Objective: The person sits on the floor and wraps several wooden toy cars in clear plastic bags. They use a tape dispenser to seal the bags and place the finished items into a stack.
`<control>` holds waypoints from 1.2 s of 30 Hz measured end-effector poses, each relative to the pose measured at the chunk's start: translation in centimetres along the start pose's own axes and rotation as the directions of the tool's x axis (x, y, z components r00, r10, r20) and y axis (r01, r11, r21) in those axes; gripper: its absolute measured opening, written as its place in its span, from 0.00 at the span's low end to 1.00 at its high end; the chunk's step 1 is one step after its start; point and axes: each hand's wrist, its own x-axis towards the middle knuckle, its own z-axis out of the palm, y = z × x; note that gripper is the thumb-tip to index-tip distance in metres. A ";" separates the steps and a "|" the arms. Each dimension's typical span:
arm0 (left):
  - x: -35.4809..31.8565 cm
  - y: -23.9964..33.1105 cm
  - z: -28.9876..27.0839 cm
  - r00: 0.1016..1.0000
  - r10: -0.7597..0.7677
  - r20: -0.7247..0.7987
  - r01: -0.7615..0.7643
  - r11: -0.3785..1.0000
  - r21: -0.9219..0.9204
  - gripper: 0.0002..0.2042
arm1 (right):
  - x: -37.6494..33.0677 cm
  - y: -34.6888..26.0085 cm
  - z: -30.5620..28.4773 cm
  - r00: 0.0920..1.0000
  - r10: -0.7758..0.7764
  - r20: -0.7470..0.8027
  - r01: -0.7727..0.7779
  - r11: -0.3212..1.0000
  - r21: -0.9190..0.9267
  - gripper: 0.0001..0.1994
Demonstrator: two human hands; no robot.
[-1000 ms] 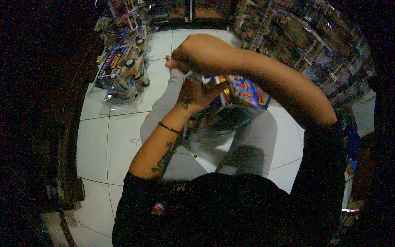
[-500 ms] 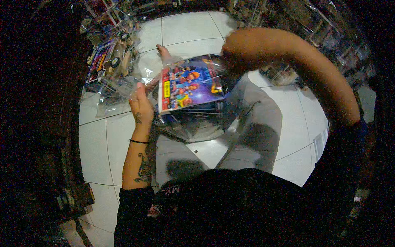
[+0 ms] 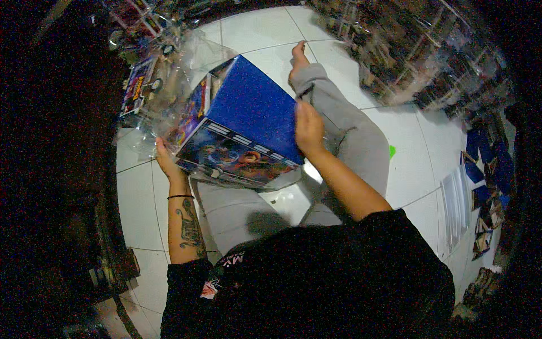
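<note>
A large box (image 3: 257, 107) is tilted between my hands above my lap. It has a plain blue face and colourful printed sides with cartoon-like figures. Clear plastic film (image 3: 192, 62) hangs around its left side and shows along its lower edge. My left hand (image 3: 165, 157) grips the box's lower left corner, thumb up, its other fingers hidden beneath. Against the right edge of the blue face, my right hand (image 3: 310, 131) is pressed with its fingers together.
To the left, another printed box (image 3: 135, 87) and a wheeled toy lie under clear plastic. Many plastic-wrapped items (image 3: 406, 53) are heaped at the upper right. Clear flat sheets (image 3: 454, 203) and small blue pieces (image 3: 480, 152) lie at the right. My legs (image 3: 361, 135) are bent on white tiles.
The box has turned, so its blue face now shows instead of the printed front. My right hand has come down from above to the box's right edge. My left hand has shifted slightly left.
</note>
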 end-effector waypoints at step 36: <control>-18.6 4.5 6.4 0.101 0.682 0.725 -0.989 -0.009 0.147 0.33 | 14.1 -17.4 -3.1 0.300 -0.231 0.926 0.890 0.417 -0.184 0.10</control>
